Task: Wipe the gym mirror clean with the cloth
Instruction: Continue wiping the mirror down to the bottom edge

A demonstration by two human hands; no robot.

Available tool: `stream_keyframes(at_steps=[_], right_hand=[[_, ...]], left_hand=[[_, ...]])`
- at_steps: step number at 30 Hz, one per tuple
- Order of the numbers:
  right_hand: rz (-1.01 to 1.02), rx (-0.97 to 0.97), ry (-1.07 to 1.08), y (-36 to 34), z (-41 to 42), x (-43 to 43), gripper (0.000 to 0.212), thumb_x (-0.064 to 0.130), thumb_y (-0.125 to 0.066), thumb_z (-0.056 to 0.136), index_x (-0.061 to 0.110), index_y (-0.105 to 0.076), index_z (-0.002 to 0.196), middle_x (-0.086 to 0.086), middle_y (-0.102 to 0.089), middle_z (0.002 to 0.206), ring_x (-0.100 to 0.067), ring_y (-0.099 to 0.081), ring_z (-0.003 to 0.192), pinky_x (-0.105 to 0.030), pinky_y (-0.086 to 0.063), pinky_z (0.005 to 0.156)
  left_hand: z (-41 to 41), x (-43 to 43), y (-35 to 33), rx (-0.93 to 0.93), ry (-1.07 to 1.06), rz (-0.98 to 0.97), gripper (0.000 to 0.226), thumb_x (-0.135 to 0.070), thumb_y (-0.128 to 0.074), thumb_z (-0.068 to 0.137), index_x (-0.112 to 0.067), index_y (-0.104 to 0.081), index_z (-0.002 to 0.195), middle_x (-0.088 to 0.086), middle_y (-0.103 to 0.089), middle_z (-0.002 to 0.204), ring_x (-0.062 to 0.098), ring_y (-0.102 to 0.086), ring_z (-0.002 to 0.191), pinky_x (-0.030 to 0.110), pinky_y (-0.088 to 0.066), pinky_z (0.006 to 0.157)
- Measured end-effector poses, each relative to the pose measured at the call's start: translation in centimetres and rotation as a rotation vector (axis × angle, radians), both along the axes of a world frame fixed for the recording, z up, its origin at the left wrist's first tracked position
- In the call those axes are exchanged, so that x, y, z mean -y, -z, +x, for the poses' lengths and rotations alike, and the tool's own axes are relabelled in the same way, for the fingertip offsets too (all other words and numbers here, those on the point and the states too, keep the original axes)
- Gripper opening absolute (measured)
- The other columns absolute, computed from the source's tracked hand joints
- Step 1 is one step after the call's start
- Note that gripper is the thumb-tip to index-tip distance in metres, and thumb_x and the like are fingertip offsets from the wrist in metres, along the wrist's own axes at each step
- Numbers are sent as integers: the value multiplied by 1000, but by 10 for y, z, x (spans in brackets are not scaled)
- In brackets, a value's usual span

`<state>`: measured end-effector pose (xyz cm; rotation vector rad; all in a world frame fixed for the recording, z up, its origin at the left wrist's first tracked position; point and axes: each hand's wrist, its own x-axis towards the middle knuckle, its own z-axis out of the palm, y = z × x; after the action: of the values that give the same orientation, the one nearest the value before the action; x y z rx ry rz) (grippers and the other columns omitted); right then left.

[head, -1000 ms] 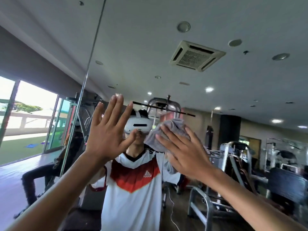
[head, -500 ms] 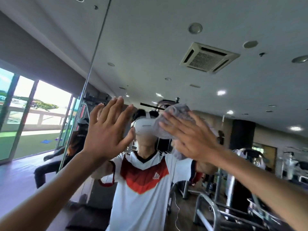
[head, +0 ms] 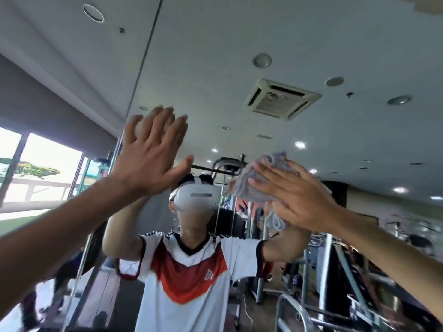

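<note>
I count two hands, one cloth and one mirror. Nearest to me, both forearms reach up and away from the camera. My left hand [head: 148,161] is raised on the left with its fingers straight and slightly spread. Its palm faces the mirror [head: 215,75], and the fingertips meet their own reflection there. My right hand [head: 302,200] is on the right and a little lower, also flat with its fingers straight and fanned out. It presses the single grey cloth [head: 275,158] against the glass. The cloth is bunched under the right palm and fingers. It sticks out past the fingertips to the upper left, and a fold hangs below the hand. The cloth is well apart from my left hand. Farther off, the glass has one slanted seam [head: 143,56] running up on the left. It reflects one person in a white and red shirt [head: 189,279] wearing a white headset [head: 196,197], and one ceiling vent [head: 282,99] above gym machines.
</note>
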<state>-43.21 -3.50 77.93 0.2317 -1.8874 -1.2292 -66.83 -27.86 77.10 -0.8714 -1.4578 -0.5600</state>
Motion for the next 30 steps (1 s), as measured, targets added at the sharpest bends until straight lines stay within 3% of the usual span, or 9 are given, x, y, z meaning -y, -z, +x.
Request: stream_keyframes(at_steps=[4, 8, 11, 15, 19, 23, 26, 28, 30], right_hand=[[-316, -213, -2, -71, 11, -8, 63, 37, -28, 94, 25, -25, 156, -2, -23, 163, -22, -20, 151, -53, -28, 112], [-588, -559, -64, -109, -48, 53, 66, 39, -19, 93, 25, -25, 157, 1, -14, 166, -17, -7, 153, -48, -10, 122], [-349, -315, -70, -67, -75, 72, 61, 37, -22, 96, 25, -24, 156, 0, -16, 164, -22, -10, 153, -50, -3, 123], [107, 90, 57, -50, -26, 28, 61, 32, -38, 93, 25, -28, 152, -3, -28, 160, -21, -28, 147, -46, -18, 119], [-210, -197, 63, -123, -1, 14, 65, 37, -28, 92, 24, -18, 155, -3, -20, 163, -19, -19, 150, -52, -29, 112], [-562, -566, 13, -152, -68, 79, 75, 43, -15, 87, 23, -19, 158, 0, -12, 166, -18, -7, 153, -47, -12, 120], [-322, -301, 2, -117, -104, 110, 73, 43, -11, 88, 23, -21, 158, -1, -14, 166, -19, -9, 153, -42, -6, 121], [-36, -7, 16, -92, -94, 96, 65, 38, -25, 92, 23, -27, 156, -3, -21, 163, -20, -19, 151, -40, -7, 120], [97, 95, 23, -99, -70, 71, 62, 33, -32, 93, 23, -28, 154, -3, -24, 160, -21, -27, 148, -44, -14, 119]], left_hand=[[-17, 12, -4, 11, -14, -6, 83, -66, -17, 94, -17, -14, 161, 17, -1, 167, 30, 1, 155, 44, 6, 121], [-18, 12, -3, 6, 27, -25, 81, -64, -16, 94, -18, -10, 161, 14, 2, 167, 29, 1, 155, 45, 0, 122], [-18, 13, -2, -2, 28, -21, 80, -63, -18, 95, -18, -11, 161, 13, -1, 167, 28, -1, 156, 44, 0, 123], [-19, 11, 2, -6, 27, -11, 78, -61, -18, 97, -17, -10, 161, 11, -1, 167, 26, 0, 156, 43, 2, 123], [-20, 8, 9, 13, 40, 72, 82, -60, -17, 98, -7, -10, 160, 11, -2, 167, 24, 0, 156, 40, 3, 125], [-20, 9, 13, 20, 41, 100, 85, -61, -16, 98, -2, -9, 159, 15, -2, 167, 24, 1, 156, 39, 2, 125], [-21, 12, 17, 21, 22, 78, 85, -61, -15, 98, -3, -8, 159, 15, -1, 166, 25, 1, 155, 38, 3, 125], [-22, 12, 18, 21, 16, 61, 85, -62, -14, 98, -3, -6, 159, 15, 0, 167, 25, 2, 155, 38, 3, 125], [-23, 12, 22, 21, 3, 62, 84, -61, -14, 98, -3, -6, 159, 15, 0, 167, 25, 2, 155, 39, 2, 125]])
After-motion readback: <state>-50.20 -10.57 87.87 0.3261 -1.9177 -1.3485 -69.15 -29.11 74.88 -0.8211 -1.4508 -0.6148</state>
